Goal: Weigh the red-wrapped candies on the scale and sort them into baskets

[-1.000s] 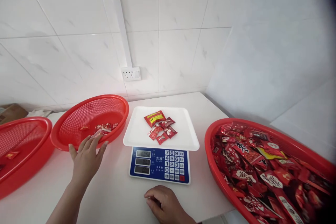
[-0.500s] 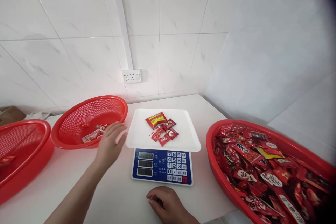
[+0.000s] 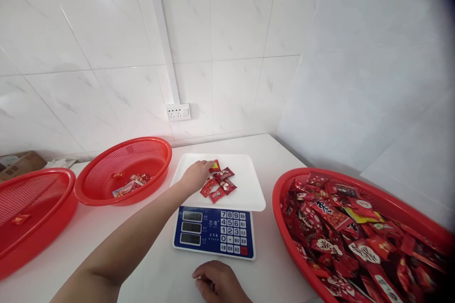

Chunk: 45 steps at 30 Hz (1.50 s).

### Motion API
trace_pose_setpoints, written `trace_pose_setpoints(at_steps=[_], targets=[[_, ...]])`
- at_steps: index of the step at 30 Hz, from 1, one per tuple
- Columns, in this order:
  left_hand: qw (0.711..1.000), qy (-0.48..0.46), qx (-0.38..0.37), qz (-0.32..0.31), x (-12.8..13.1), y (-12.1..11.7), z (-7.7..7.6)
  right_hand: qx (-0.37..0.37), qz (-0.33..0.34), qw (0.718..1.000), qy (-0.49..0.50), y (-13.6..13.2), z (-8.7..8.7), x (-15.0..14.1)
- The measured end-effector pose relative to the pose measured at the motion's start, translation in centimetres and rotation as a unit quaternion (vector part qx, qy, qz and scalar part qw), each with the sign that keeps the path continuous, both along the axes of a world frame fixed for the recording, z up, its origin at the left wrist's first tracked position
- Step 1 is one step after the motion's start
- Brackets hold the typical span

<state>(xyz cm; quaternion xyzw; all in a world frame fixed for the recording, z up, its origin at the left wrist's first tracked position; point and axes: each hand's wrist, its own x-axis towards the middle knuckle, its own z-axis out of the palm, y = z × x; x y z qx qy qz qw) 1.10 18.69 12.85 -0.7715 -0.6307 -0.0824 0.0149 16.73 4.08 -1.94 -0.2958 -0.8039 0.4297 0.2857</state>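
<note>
Fingertips of the left hand, and they're right on it! They touch the left side of the red-and-yellow packet, just inside the far edge of the white tray. The fingers lie close together, bent downward; whether they're clamped on the packet I can't tell, because the hand itself covers part of it. Just beside, toward the tray's near edge, four small red packets lie in a loose, overlapping cluster.

Down to the right hand, bare on the worktop, near its front edge and just below the blue scale: fingers curled in together, thumb tucked close under the index finger, palm out of sight. The scale's keypad and displays face the person, the digits too faint to read, and the left forearm stretches past its left corner.

Over at the worktop's right edge, a big red basket brimming with shiny wrapped packets! On the left, near the far edge, the mesh basket carries a few packets toward its near rim. Beside that, cut off by the view, another red basket with a small packet low inside.
</note>
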Motion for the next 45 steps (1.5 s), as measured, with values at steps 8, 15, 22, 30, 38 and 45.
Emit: trace_pose_setpoints(at_steps=[8, 15, 22, 30, 38, 45], targets=[[0.972, -0.181, 0.133, 0.066, -1.0, -6.1, 2.8, -0.06, 0.027, 0.997, 0.048, -0.6, -0.3, 1.0], [0.849, -0.498, -0.165, 0.062, 0.6, -16.9, 1.5, -0.037, -0.076, 0.955, 0.283, -0.4, 1.0, 2.7], [0.819, -0.516, -0.246, 0.051, 2.8, -17.5, -1.5, -0.023, -0.075, 0.986, 0.144, 1.5, 6.3, 4.3], [0.769, -0.606, -0.194, 0.055, 3.5, -17.3, -3.5, -0.194, -0.2, 0.94, 0.197, 1.8, 7.1, 4.7], [0.785, -0.59, -0.147, 0.117, 4.3, -16.9, -3.1, -0.247, -0.182, 0.925, 0.225, 2.1, 7.8, 5.6], [0.755, -0.628, -0.137, 0.132, 4.7, -16.9, -3.4, -0.357, -0.204, 0.863, 0.293, 2.1, 7.9, 5.8]])
